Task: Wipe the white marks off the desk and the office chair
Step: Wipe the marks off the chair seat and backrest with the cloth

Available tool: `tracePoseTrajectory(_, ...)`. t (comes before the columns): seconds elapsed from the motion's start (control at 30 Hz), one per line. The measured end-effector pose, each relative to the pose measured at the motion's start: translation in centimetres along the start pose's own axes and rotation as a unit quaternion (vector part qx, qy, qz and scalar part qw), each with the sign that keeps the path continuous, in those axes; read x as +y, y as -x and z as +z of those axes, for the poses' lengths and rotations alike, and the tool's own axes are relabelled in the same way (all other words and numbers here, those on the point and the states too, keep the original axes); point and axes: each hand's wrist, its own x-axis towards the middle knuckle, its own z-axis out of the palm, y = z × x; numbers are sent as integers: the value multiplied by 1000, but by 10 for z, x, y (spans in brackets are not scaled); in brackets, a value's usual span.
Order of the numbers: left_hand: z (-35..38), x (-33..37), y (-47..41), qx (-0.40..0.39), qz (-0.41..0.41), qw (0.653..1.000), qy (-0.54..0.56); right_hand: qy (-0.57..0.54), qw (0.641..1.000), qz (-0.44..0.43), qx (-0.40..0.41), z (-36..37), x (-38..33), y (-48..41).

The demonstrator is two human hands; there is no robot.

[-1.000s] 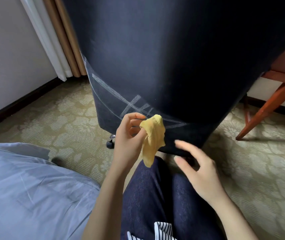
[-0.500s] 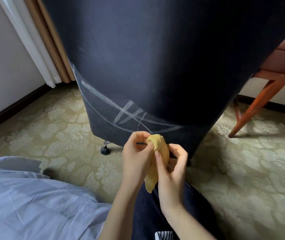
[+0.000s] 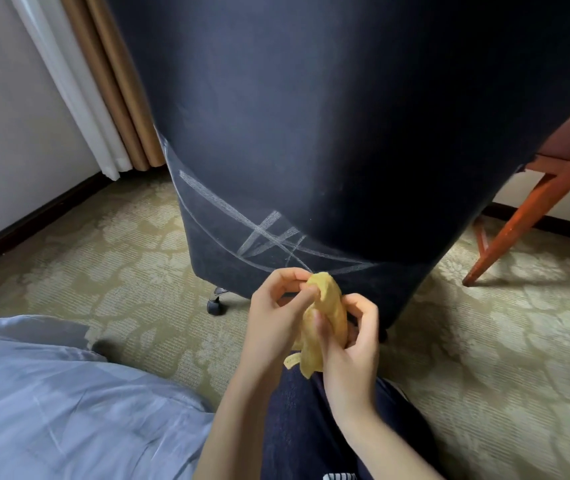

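No legible text, label or number meets you here; the white marks (image 3: 269, 237) at 6 o'clock on the office chair (image 3: 311, 116) are crossed strokes only.

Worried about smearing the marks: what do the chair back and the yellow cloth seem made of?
Chair back: matte navy upholstery, probably woven fabric; the white marks sit grainy on it. Yellow cloth: soft textile, weave unclear; it droops in folds between left hand and right hand.
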Motion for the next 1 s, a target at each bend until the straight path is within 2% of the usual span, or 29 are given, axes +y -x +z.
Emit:
tracePoseTrajectory(0.1, -8, 7, 6, -15, 1, 999, 33, -1, 999, -21, 39, 0, -5, -7)
tracePoseTrajectory(0.17, -17, 10, 8, 11, 11, 1000, 21, 41, 996, -68, 46, 0, -14, -17)
tracePoseTrajectory(0.27, -34, 12, 9, 47, 13, 999, 13, 116, 976, -176, 47, 7, -35, -44)
tracePoseTrajectory(0.33, -46, 11, 11, 66, 12, 998, 8, 171, 945, -276, 42, 16, -54, -66)
tracePoseTrajectory(0.43, -63, 11, 13, 85, 4, 996, 3, 251, 876, -412, 12, 38, -87, -99)
tracePoseTrajectory(0.57, -85, 10, 8, 115, -5, 993, 5, 337, 726, -599, 2, 86, -133, -137)
tracePoseTrajectory(0.67, -101, 10, 2, 133, -4, 991, 0, 368, 622, -691, 9, 130, -160, -156)
tracePoseTrajectory(0.87, -131, 18, -22, 153, 9, 986, -63, 410, 462, -786, 28, 205, -176, -172)
tracePoseTrajectory(0.93, -143, 25, -37, 157, 27, 983, -88, 438, 428, -790, 36, 226, -168, -173)
tracePoseTrajectory(1.0, -156, 31, -53, 159, 41, 982, -97, 477, 416, -774, 27, 245, -154, -174)
